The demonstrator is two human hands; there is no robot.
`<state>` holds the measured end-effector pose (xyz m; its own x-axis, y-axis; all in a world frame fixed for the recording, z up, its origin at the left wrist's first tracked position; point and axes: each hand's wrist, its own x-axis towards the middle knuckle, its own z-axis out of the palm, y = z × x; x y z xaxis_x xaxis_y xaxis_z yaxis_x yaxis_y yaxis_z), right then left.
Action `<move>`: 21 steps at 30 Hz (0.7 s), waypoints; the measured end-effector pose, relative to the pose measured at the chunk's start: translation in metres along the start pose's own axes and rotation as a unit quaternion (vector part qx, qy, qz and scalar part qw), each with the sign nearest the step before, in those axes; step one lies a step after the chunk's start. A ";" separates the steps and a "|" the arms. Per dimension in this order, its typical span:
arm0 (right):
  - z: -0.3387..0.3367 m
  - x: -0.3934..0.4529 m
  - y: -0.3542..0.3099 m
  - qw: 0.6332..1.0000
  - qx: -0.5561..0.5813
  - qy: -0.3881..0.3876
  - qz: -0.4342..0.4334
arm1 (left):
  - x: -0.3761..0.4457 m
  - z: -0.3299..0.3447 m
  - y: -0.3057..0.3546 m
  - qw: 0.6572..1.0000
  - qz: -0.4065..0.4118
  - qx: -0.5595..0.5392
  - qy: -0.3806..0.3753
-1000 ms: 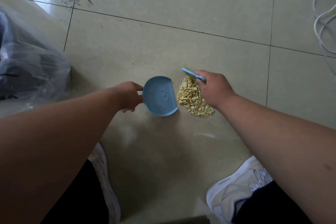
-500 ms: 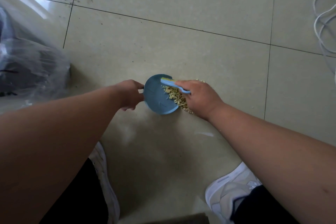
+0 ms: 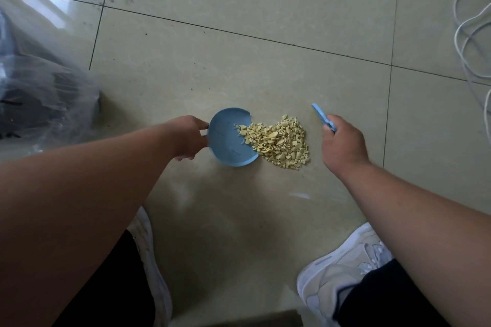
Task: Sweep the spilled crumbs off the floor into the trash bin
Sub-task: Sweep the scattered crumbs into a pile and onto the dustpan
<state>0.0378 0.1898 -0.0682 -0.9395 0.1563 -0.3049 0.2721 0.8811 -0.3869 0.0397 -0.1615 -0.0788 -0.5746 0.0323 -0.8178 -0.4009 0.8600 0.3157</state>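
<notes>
Crumbs, pale yellow, lie heaped on the tile floor at the dustpan's three o'clock, a few already over its lip. My left hand has its fingers curled tight around the handle of the blue dustpan. My right hand, at the heap's three o'clock and apart from it, is fisted around the small blue brush. The bagged trash bin sits at nine o'clock. If I sweep too hard, crumbs could jump the pan's rim or slip under its edge.
</notes>
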 end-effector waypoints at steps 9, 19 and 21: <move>0.030 -0.024 -0.053 0.992 0.034 -0.070 -0.099 | -0.003 0.002 0.005 1.000 0.006 0.010 -0.002; 0.033 -0.036 -0.079 0.979 0.075 -0.112 -0.153 | -0.003 0.002 0.007 1.000 0.010 0.012 -0.005; 0.023 -0.027 -0.071 0.985 0.082 -0.081 -0.128 | -0.003 0.002 0.007 1.000 0.008 0.015 -0.002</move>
<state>0.0483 0.1127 -0.0530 -0.9398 -0.1470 -0.3084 0.0723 0.7966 -0.6001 0.0399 -0.1548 -0.0749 -0.5777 0.0490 -0.8148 -0.3700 0.8741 0.3148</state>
